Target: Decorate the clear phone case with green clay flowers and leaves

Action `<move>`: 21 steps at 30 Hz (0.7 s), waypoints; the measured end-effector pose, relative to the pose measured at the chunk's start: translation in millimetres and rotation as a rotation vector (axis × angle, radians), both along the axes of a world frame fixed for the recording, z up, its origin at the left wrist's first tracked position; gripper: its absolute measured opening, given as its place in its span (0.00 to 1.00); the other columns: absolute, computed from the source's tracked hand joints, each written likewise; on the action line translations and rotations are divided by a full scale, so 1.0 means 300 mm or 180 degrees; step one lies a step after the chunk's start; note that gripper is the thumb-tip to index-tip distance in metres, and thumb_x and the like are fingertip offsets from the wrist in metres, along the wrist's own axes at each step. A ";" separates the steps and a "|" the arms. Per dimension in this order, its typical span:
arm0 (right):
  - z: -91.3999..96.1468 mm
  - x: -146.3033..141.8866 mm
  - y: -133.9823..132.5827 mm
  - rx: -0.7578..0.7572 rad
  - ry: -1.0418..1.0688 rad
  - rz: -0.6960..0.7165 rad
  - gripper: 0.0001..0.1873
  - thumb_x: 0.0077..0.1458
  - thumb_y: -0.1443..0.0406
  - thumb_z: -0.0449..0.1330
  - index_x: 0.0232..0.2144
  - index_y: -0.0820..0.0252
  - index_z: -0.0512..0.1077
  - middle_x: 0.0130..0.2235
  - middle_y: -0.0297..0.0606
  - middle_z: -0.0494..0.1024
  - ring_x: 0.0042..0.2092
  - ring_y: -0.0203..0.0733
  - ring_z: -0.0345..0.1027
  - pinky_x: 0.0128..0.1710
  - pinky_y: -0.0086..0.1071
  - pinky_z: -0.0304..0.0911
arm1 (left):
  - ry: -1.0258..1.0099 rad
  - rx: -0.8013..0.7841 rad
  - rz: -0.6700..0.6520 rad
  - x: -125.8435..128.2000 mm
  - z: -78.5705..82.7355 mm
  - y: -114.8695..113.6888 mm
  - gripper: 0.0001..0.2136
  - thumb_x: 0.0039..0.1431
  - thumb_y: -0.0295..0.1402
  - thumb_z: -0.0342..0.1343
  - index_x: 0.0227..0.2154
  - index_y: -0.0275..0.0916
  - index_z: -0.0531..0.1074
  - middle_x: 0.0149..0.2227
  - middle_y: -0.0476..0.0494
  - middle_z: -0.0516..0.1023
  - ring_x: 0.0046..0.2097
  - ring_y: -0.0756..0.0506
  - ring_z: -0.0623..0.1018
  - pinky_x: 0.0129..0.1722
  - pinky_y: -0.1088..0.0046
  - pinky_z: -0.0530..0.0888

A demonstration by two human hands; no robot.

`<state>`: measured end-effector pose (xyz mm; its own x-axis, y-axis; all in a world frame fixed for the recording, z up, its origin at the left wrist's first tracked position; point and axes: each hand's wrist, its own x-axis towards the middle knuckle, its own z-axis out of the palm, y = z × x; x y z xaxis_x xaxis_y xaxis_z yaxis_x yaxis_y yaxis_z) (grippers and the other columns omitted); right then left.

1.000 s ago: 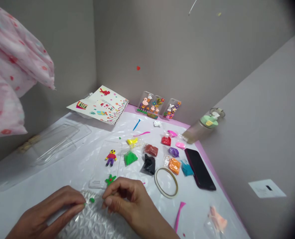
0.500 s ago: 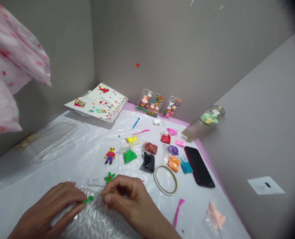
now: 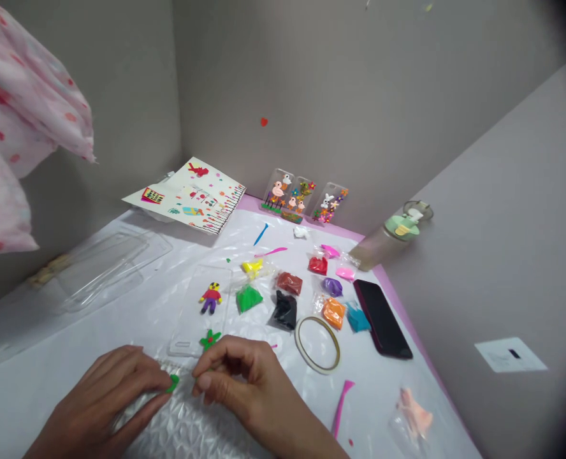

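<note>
Between the thumb and forefinger of my left hand (image 3: 115,398) is a small piece of green clay (image 3: 173,382), held over a silvery embossed mat (image 3: 187,421). Just to its right, my right hand (image 3: 245,376) is closed in a pinch; whatever its fingertips hold, if anything, is hidden. Beyond both hands lies a clear phone case (image 3: 183,319). On it are a clay figure (image 3: 210,298) in red and purple and a green clay flower (image 3: 210,340) with a red centre, close to my right knuckles.
Bagged clay lies past my right hand, including green (image 3: 249,298), black (image 3: 284,310) and orange (image 3: 333,313). A tape roll (image 3: 318,345), a phone (image 3: 383,319) and a pink tool (image 3: 343,408) are at right. Decorated cases (image 3: 331,203) lean on the wall; clear packaging (image 3: 106,268) sits left.
My left hand has shifted slightly right, and its fingers now cover more of the green clay. My right hand stays nearly still.
</note>
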<state>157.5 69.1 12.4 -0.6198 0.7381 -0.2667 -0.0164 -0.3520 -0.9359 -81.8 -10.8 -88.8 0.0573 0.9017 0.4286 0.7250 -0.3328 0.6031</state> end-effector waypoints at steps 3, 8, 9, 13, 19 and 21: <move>-0.004 -0.002 -0.002 -0.0024 0.0001 -0.0022 0.20 0.53 0.52 0.78 0.33 0.63 0.81 0.30 0.31 0.77 0.32 0.31 0.67 0.36 0.25 0.60 | 0.0024 0.0164 -0.0127 -0.005 -0.007 0.004 0.08 0.61 0.32 0.67 0.40 0.54 0.82 0.38 0.62 0.86 0.43 0.44 0.85 0.58 0.69 0.75; -0.009 -0.007 -0.004 -0.0197 0.0157 -0.0003 0.21 0.52 0.51 0.79 0.33 0.62 0.82 0.31 0.31 0.77 0.30 0.30 0.67 0.35 0.26 0.62 | 0.0018 0.0037 -0.0152 -0.003 0.005 0.001 0.06 0.62 0.35 0.68 0.40 0.54 0.80 0.38 0.59 0.87 0.43 0.43 0.84 0.58 0.66 0.72; -0.008 -0.007 -0.003 -0.0178 0.0178 -0.0001 0.20 0.53 0.51 0.79 0.33 0.62 0.82 0.31 0.31 0.77 0.30 0.30 0.67 0.35 0.26 0.62 | 0.0045 0.0008 -0.0115 0.000 0.008 -0.001 0.06 0.62 0.34 0.67 0.40 0.54 0.80 0.38 0.60 0.86 0.44 0.42 0.84 0.58 0.66 0.72; -0.009 -0.005 0.000 -0.0019 0.0150 -0.0053 0.16 0.55 0.54 0.78 0.33 0.61 0.83 0.30 0.30 0.77 0.31 0.30 0.66 0.35 0.25 0.62 | 0.0017 0.0049 -0.0024 0.007 0.014 -0.003 0.07 0.61 0.35 0.68 0.40 0.52 0.79 0.38 0.58 0.86 0.44 0.41 0.83 0.54 0.66 0.73; -0.026 -0.006 -0.001 -0.0087 0.0082 -0.0088 0.19 0.52 0.54 0.79 0.33 0.63 0.83 0.29 0.30 0.77 0.30 0.29 0.66 0.34 0.25 0.61 | 0.0120 0.0185 -0.0240 -0.010 0.005 0.007 0.03 0.66 0.35 0.65 0.40 0.51 0.79 0.37 0.58 0.86 0.43 0.42 0.84 0.55 0.66 0.73; -0.027 -0.007 -0.001 -0.0105 0.0074 -0.0088 0.20 0.51 0.53 0.79 0.33 0.63 0.83 0.29 0.31 0.78 0.30 0.29 0.67 0.34 0.24 0.61 | 0.0148 0.0274 -0.0288 -0.028 0.003 0.011 0.01 0.69 0.38 0.64 0.41 0.50 0.78 0.37 0.58 0.86 0.42 0.43 0.83 0.57 0.65 0.72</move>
<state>155.3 68.9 4.2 -0.6055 0.7460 -0.2771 -0.0482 -0.3819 -0.9229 -90.1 -7.4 -87.9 0.1584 0.8518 0.4993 0.7161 -0.4473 0.5359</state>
